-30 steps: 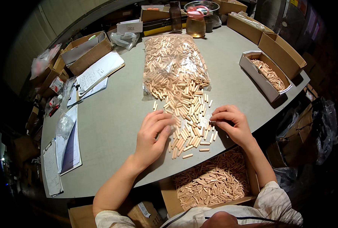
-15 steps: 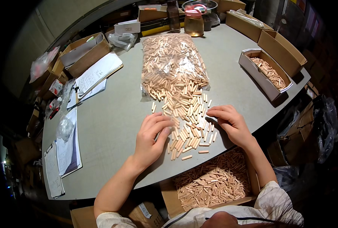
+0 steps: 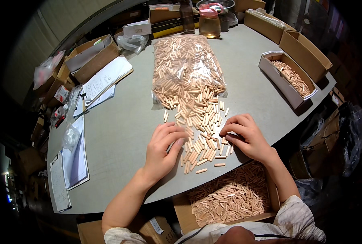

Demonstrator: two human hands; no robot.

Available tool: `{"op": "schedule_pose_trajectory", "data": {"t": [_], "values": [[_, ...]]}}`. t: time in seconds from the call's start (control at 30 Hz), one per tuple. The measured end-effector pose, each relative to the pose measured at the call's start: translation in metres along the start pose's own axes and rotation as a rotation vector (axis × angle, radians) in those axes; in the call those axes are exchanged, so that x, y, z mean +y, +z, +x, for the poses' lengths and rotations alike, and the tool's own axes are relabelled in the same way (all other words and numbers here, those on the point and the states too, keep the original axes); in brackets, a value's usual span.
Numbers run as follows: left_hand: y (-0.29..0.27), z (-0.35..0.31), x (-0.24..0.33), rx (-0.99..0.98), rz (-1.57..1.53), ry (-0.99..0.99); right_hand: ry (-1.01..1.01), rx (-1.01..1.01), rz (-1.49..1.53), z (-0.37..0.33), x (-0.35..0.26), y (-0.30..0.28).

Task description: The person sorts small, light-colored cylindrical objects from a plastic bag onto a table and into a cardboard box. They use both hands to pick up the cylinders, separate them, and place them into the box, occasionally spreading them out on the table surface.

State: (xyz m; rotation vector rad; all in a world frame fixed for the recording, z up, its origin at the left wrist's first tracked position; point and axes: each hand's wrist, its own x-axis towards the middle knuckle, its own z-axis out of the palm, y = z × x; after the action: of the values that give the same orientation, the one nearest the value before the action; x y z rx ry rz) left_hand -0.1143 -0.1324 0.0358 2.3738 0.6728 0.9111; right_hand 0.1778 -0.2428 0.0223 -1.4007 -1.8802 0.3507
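Observation:
Loose wooden dowel pins point(image 3: 203, 148) spill across the table from the mouth of a clear plastic bag point(image 3: 187, 61) packed with the same pins. At the left border of this spread rests my left hand point(image 3: 164, 144), its fingers loosely bent and apart, fingertips by the pins. My right hand point(image 3: 246, 134) is on the opposite border, fingers curved and parted, tips at the outer pins; I see nothing held in either hand. Below the table edge, between my forearms, sits a cardboard box point(image 3: 273, 195) full of dowel pins.
At the right, a narrow open carton point(image 3: 276, 79) holds more pins, beside an open brown box point(image 3: 307, 55). A pink-lidded jug point(image 3: 209, 24) and a dark bottle point(image 3: 187, 18) stand at the back. Papers and notebooks point(image 3: 107, 77) with a clipboard point(image 3: 60, 183) lie along the left side.
My right hand has moved slightly down and inward along the pins, with its fingers more bent. The left hand stays nearly in place. The whole view has shifted a little.

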Motion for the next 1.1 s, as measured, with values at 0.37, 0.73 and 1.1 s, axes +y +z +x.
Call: {"op": "schedule_pose_trajectory", "data": {"t": [0.37,0.73,1.1], "values": [[0.001,-0.001,0.001,0.012,0.013,-0.010,0.005,-0.067,-0.054,0.000,0.001,-0.003],[0.003,-0.002,0.001,0.045,0.013,-0.008,0.187,0.104,0.162,-0.008,0.003,-0.003],[0.003,-0.001,0.001,0.037,0.011,-0.025,0.313,0.230,0.527,-0.014,0.016,0.006]]}}
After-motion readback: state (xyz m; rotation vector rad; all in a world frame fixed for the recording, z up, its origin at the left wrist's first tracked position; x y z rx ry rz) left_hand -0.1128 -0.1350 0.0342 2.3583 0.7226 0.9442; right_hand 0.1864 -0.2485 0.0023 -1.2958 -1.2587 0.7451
